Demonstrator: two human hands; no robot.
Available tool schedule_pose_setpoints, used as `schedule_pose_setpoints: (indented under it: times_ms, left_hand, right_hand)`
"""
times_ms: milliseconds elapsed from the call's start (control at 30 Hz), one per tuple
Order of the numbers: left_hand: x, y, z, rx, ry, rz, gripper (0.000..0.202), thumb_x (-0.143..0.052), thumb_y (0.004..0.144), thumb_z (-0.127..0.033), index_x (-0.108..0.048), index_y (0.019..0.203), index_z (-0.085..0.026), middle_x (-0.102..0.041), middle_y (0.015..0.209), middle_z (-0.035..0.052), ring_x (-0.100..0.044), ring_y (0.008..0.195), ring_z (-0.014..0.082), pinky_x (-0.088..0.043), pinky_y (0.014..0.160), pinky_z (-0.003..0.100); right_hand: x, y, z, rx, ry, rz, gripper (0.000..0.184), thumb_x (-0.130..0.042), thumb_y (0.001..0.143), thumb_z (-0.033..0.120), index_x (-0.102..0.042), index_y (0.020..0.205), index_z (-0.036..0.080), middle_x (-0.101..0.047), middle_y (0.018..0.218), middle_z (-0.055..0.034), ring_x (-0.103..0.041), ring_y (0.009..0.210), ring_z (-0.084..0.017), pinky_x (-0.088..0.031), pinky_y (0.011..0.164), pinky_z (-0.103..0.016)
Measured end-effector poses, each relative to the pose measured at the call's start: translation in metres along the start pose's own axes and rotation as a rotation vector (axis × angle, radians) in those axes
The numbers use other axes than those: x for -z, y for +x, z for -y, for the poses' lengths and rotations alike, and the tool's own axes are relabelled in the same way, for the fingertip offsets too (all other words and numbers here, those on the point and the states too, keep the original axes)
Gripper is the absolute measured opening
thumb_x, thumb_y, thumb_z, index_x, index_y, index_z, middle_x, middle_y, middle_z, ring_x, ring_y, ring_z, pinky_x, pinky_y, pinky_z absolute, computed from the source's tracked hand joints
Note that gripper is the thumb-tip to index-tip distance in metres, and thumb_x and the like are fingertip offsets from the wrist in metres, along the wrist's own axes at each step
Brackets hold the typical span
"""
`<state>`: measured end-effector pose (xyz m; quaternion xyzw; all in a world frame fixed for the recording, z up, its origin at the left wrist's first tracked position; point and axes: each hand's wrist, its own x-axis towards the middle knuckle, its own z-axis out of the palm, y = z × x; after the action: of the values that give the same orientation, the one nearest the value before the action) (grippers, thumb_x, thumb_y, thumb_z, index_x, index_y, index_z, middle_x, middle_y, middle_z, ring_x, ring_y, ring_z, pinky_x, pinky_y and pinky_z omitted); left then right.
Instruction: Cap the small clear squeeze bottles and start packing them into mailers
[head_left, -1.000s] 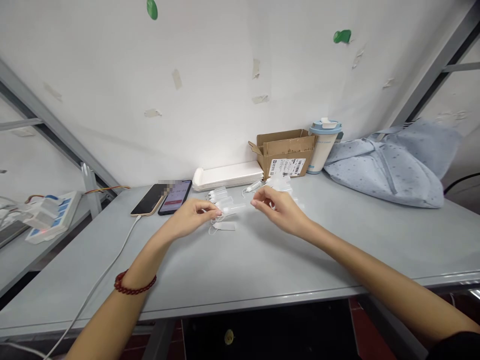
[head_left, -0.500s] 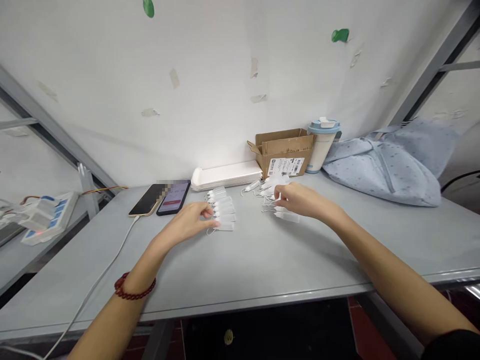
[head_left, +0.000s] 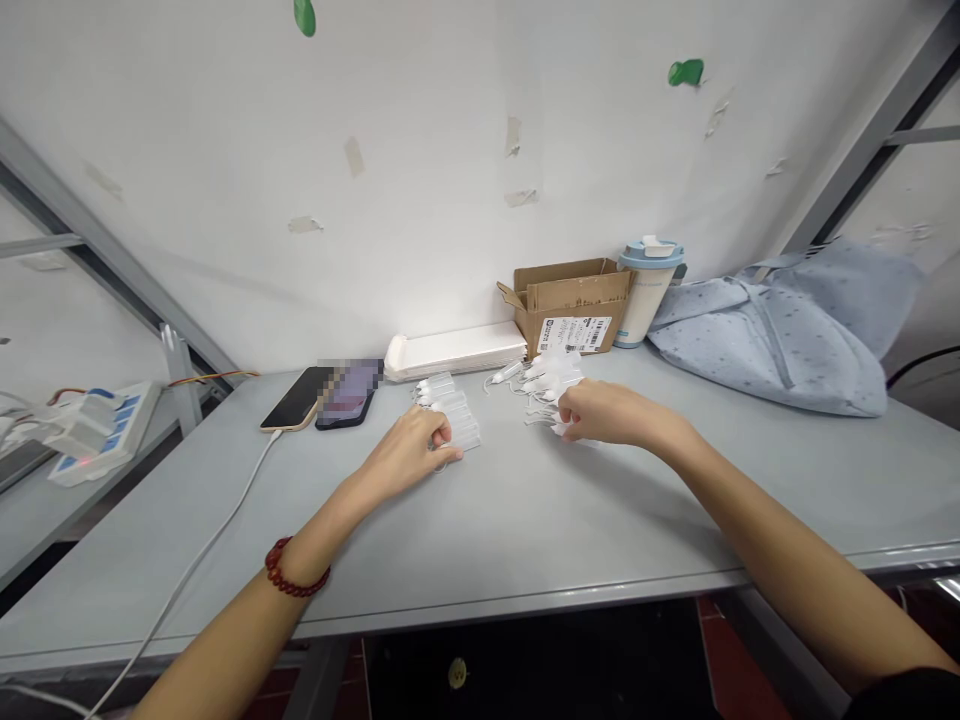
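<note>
My left hand (head_left: pixel 409 452) rests at the near end of a row of small translucent white pieces (head_left: pixel 463 425) with pointed white tips and thin cords. Its thumb is stretched out below the curled fingers, with a gap between them, beside the nearest pieces. At the near edge of a looser pile of similar pieces (head_left: pixel 553 372), my right hand (head_left: pixel 611 412) has thumb and forefinger closed on the pointed end of one piece. The fingers hide most of that piece. A single white piece (head_left: pixel 508 372) lies between the two groups.
Behind the pieces are a stack of white flat packs (head_left: pixel 457 350), an open cardboard box (head_left: pixel 574 300) and a lidded cup (head_left: pixel 645 295). A pale blue cloth bag (head_left: pixel 772 345) lies right. Two phones (head_left: pixel 296 400) (head_left: pixel 349 400), a charging cable (head_left: pixel 225 520) and a power strip (head_left: pixel 112 435) are left.
My left hand has moved right and slightly toward the pieces, and the nearest ones in the row sit further right. My right hand has shifted slightly right and nearer, down onto the front piece.
</note>
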<state>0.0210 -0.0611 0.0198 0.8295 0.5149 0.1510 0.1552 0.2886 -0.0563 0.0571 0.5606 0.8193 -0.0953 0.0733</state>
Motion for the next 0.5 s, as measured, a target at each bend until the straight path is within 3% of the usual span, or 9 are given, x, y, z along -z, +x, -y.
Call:
schedule_pose_setpoints:
  times_ms: [233, 500]
  left_hand:
    - [0.002, -0.001, -0.005, -0.028, -0.022, -0.033, 0.024, -0.053, 0.078, -0.042, -0.056, 0.072, -0.018, -0.059, 0.073, 0.0022, -0.052, 0.078, 0.0203, -0.039, 0.067, 0.03]
    - [0.003, -0.002, -0.008, -0.011, -0.049, -0.194, 0.023, -0.042, 0.085, -0.033, -0.058, 0.076, -0.019, -0.061, 0.074, 0.0027, -0.052, 0.08, 0.0197, -0.039, 0.06, 0.028]
  right_hand:
    - [-0.005, 0.004, 0.004, 0.007, -0.031, 0.05, 0.013, -0.06, 0.072, 0.022, -0.063, 0.081, 0.015, -0.061, 0.08, -0.0082, -0.054, 0.064, -0.017, -0.03, 0.048, -0.024]
    - [-0.012, 0.007, 0.005, 0.114, 0.087, -0.073, 0.012, -0.056, 0.074, 0.024, -0.066, 0.076, 0.017, -0.062, 0.074, -0.0062, -0.053, 0.062, -0.015, -0.03, 0.051, -0.024]
